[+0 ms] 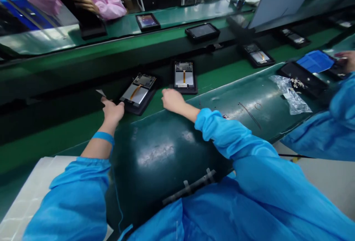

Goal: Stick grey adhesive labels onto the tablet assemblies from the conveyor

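Two opened devices (137, 90) lay open side up on the green belt (217, 73) — presumably for easy reach — while the left hand (113, 111) pinched a white slip (101, 92) beside the angled one and the right hand (173, 99) curled near the other, its grip unclear.

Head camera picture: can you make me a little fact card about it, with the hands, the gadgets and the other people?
Left hand: beside the slanted gadget, a white slip at its fingertips
Right hand: fingers curled, near the lower-left corner of the straighter gadget
Gadgets: both opened up, each showing an orange ribbon
Wristband: blue, on the left wrist
Person across: pink sleeves, hands on a dark object
Person at right: blue sleeve, hand near a blue sheet
Bag: clear plastic
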`<move>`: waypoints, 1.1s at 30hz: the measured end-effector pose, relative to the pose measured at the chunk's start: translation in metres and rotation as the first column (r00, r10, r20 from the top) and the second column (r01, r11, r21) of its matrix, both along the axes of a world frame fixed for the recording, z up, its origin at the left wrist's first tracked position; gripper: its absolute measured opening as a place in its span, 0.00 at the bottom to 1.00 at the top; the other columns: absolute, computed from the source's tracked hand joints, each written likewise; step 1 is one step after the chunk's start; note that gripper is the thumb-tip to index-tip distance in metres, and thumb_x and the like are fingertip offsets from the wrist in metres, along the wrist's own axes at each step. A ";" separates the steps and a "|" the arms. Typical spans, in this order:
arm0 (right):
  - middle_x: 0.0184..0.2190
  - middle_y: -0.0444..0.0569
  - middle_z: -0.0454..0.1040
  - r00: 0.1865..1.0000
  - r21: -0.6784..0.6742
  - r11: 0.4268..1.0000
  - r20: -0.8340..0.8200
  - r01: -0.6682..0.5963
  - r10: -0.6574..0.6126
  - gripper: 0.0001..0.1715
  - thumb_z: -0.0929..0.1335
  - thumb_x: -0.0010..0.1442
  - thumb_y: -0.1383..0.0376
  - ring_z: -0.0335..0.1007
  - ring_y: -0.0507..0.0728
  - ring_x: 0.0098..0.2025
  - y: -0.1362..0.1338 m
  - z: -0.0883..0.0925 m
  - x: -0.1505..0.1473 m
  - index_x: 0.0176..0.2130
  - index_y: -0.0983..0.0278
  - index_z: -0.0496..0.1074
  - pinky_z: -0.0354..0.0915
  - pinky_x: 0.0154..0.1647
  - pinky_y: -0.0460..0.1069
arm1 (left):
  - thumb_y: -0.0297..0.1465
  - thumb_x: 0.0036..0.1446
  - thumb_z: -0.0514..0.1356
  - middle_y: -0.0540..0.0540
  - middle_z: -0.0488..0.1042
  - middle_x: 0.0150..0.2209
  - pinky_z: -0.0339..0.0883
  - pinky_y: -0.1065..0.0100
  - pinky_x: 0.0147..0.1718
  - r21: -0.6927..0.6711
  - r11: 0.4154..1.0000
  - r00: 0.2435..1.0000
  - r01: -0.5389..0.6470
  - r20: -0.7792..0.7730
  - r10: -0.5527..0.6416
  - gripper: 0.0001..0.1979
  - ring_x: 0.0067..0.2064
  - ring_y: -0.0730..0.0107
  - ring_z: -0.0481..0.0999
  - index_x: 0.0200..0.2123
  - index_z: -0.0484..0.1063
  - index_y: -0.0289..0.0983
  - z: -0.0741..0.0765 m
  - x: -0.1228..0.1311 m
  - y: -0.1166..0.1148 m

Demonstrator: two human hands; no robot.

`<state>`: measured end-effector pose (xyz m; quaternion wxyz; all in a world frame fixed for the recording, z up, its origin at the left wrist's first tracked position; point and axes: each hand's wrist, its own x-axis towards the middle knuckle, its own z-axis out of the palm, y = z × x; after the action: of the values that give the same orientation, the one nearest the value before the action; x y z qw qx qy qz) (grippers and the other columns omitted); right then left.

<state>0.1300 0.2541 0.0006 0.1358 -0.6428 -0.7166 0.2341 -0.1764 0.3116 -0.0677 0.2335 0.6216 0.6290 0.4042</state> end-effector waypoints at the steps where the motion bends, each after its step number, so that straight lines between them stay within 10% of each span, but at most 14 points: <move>1: 0.53 0.65 0.78 0.996 -0.054 0.998 -0.083 0.013 -0.018 0.14 0.67 0.70 0.67 0.75 0.67 0.56 0.002 -0.003 -0.014 0.54 0.69 0.71 0.73 0.58 0.60 | 0.39 0.71 0.64 0.38 0.73 0.59 0.77 0.51 0.55 -0.028 0.998 0.998 -0.058 0.030 0.059 0.22 0.56 0.57 0.77 0.62 0.71 0.35 -0.001 0.002 0.001; 6: 0.44 0.53 0.76 0.866 -0.311 0.943 -0.431 0.121 -0.253 0.16 0.68 0.73 0.60 0.73 0.52 0.32 0.016 -0.008 -0.069 0.54 0.66 0.65 0.78 0.28 0.49 | 0.39 0.71 0.64 0.37 0.73 0.58 0.79 0.54 0.52 -0.220 0.932 0.930 -0.289 0.165 0.328 0.23 0.54 0.59 0.77 0.63 0.70 0.34 0.015 0.013 0.002; 10: 0.34 0.42 0.68 0.730 -0.412 0.908 -0.598 0.076 -0.332 0.03 0.64 0.75 0.67 0.67 0.46 0.28 0.018 0.005 -0.060 0.46 0.65 0.64 0.78 0.29 0.43 | 0.25 0.69 0.61 0.39 0.69 0.55 0.77 0.63 0.43 -0.285 0.920 0.901 -0.269 0.262 0.345 0.29 0.47 0.69 0.75 0.69 0.55 0.36 0.046 0.016 -0.013; 16: 0.30 0.36 0.65 0.701 -0.443 0.896 -0.649 -0.033 -0.295 0.07 0.67 0.73 0.69 0.67 0.46 0.27 -0.072 0.012 -0.025 0.46 0.62 0.62 0.80 0.31 0.44 | 0.19 0.52 0.62 0.47 0.68 0.47 0.78 0.64 0.42 -0.399 0.913 0.842 -0.083 0.463 0.279 0.44 0.47 0.70 0.78 0.66 0.48 0.53 0.062 0.011 -0.145; 20: 0.31 0.39 0.73 0.851 -0.417 0.905 -0.501 -0.079 -0.157 0.15 0.74 0.65 0.67 0.75 0.52 0.29 -0.133 0.007 0.010 0.49 0.63 0.69 0.81 0.31 0.50 | 0.27 0.50 0.69 0.48 0.72 0.47 0.81 0.61 0.44 -0.522 0.853 0.763 0.022 0.560 0.323 0.46 0.49 0.63 0.81 0.65 0.53 0.67 0.053 0.027 -0.270; 23: 0.43 0.51 0.80 0.963 -0.262 0.965 -0.254 0.018 -0.087 0.13 0.73 0.66 0.67 0.79 0.60 0.47 -0.119 0.009 0.056 0.50 0.64 0.75 0.79 0.51 0.56 | 0.31 0.52 0.70 0.49 0.75 0.48 0.82 0.56 0.51 -0.544 0.839 0.715 0.021 0.594 0.368 0.45 0.51 0.60 0.82 0.65 0.55 0.70 0.050 0.045 -0.327; 26: 0.68 0.70 0.65 0.982 0.002 0.983 0.045 0.182 -0.181 0.23 0.66 0.70 0.73 0.60 0.69 0.72 -0.068 0.016 0.104 0.63 0.71 0.69 0.64 0.70 0.65 | 0.32 0.54 0.70 0.50 0.75 0.49 0.81 0.54 0.55 -0.533 0.846 0.701 -0.020 0.596 0.392 0.44 0.53 0.60 0.81 0.66 0.55 0.72 0.049 0.053 -0.346; 33: 0.58 0.77 0.73 0.870 0.153 0.965 0.420 0.213 -0.259 0.17 0.64 0.70 0.75 0.73 0.66 0.60 -0.014 0.033 0.172 0.54 0.79 0.75 0.67 0.58 0.58 | 0.32 0.55 0.71 0.47 0.72 0.53 0.78 0.60 0.56 -0.443 0.895 0.756 -0.052 0.568 0.325 0.49 0.53 0.65 0.78 0.71 0.47 0.64 0.041 0.051 -0.349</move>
<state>0.3023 0.2405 0.0335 0.0320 -0.7537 -0.6558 0.0288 -0.1257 -0.0375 -0.0263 0.5087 0.3211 0.6442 0.4724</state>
